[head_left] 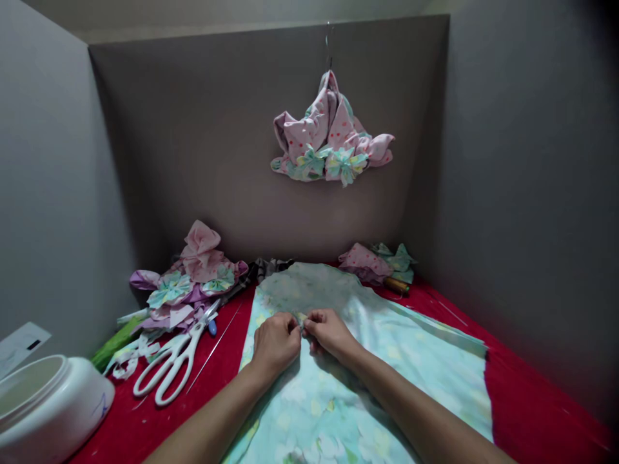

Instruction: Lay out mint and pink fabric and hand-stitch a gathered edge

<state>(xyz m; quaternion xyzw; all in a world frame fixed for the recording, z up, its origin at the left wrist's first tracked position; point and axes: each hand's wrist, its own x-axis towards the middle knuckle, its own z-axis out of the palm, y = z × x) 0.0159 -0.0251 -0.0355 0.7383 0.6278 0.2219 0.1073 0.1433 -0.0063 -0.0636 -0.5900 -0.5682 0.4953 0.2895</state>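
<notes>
A mint-green floral fabric lies spread over a red cloth, running from the near edge toward the back wall. Near its middle, my left hand has its thumb and forefinger pinched on a small bit of the fabric. My right hand meets it from the other side, fingertips closed on the same spot and almost touching the left ones. The fingers cover most of what is between them, so a needle or pin there cannot be made out.
White-handled scissors and a thin metal rod lie left on the red cloth. Beyond are fabric scraps and a white bowl-like container. A thread spool sits back right. A pink dotted garment hangs on the wall.
</notes>
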